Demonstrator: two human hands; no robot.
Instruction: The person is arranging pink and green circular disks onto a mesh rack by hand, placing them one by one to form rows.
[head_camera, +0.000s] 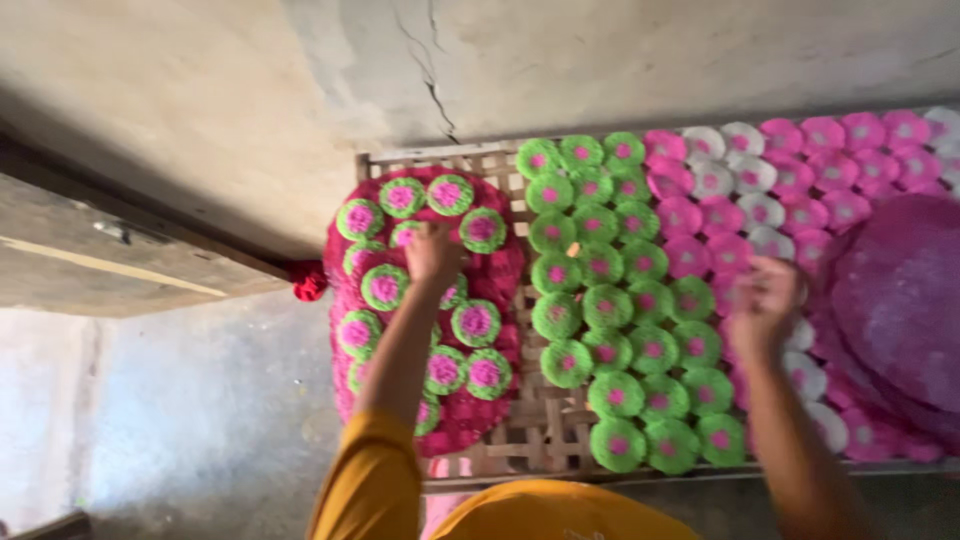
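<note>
Yellow sleeve (370, 480) nearest. Left hand (432, 250) down on green-pink discs (385, 287) over red sack (495, 270), rack's (545, 425) left end; grip unclear. Right hand (765, 305) loosely curled, blurred, over pink discs (700, 255), mid-rack. Best lifted by rims, singly, without disturbing neighbours.

Cracked concrete wall (430, 60) behind, wood plank (110, 250) at left.

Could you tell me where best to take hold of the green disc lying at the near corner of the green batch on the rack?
Probably by its rim, from the near side. The green disc lies flat on the woven rack, neighbours crowding its far and right sides, while its near and left edges look open.
</note>
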